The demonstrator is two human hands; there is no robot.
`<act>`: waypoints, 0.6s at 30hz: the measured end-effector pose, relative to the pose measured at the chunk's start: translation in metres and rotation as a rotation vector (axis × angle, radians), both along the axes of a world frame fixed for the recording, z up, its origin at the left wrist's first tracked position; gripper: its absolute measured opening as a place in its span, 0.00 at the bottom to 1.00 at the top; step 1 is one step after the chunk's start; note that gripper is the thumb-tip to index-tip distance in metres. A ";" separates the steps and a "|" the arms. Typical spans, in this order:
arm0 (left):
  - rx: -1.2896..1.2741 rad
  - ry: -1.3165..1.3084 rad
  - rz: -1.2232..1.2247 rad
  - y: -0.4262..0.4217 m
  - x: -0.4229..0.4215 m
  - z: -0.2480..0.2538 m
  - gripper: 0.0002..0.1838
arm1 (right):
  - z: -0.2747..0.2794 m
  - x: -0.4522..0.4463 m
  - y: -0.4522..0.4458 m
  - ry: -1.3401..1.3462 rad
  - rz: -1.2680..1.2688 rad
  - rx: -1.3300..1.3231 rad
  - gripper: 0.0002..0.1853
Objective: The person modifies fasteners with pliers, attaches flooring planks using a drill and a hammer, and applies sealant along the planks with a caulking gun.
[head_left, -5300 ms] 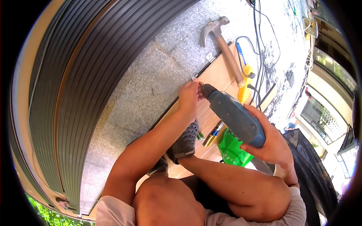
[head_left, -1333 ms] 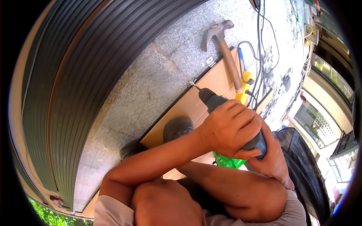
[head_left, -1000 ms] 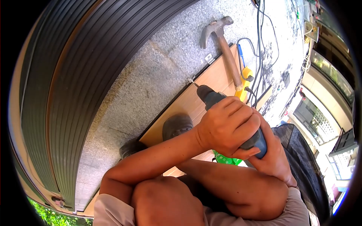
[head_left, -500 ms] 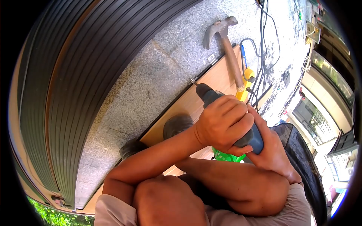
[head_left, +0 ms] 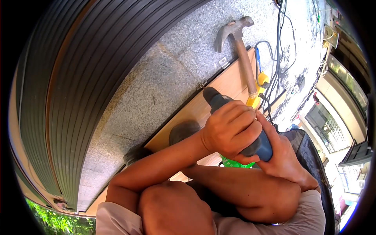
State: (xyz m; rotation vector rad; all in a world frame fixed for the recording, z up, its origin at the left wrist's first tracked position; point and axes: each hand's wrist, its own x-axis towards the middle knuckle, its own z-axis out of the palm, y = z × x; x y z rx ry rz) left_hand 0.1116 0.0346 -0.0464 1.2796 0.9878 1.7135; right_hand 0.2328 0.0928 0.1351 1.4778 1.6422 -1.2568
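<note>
A dark blue-and-black power drill [head_left: 220,102] points up and to the left, its tip at a small metal bracket [head_left: 201,85] on the black edge of a wooden board [head_left: 225,88]. My left hand [head_left: 232,131] is wrapped around the drill's body from above. Behind it, my right hand [head_left: 282,154] grips the rear of the same drill. Its trigger and handle are hidden by my hands. Whether the tip touches a screw is too small to tell. A claw hammer [head_left: 245,62] with a wooden handle lies across the board beyond the drill.
Near the hammer's handle end are a yellow power strip [head_left: 258,88] and black cables [head_left: 279,43]. A second metal tab [head_left: 223,62] sits farther along the board's edge. Dark ribbed panels [head_left: 98,70] rise at left. A green bag [head_left: 237,162] lies below my hands.
The hammer, yellow strip and cables sit slightly farther right in the view. Both hands keep their hold on the drill, its tip still at the bracket.
</note>
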 end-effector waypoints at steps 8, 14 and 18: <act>0.053 0.023 0.019 0.001 0.001 -0.011 0.33 | -0.007 0.002 0.006 0.019 -0.020 0.022 0.56; 0.048 0.057 0.010 -0.001 0.006 -0.006 0.33 | -0.010 0.012 -0.003 0.022 -0.021 0.067 0.56; 0.058 0.075 0.017 -0.004 0.002 -0.007 0.34 | -0.006 0.007 -0.010 -0.038 -0.008 0.078 0.57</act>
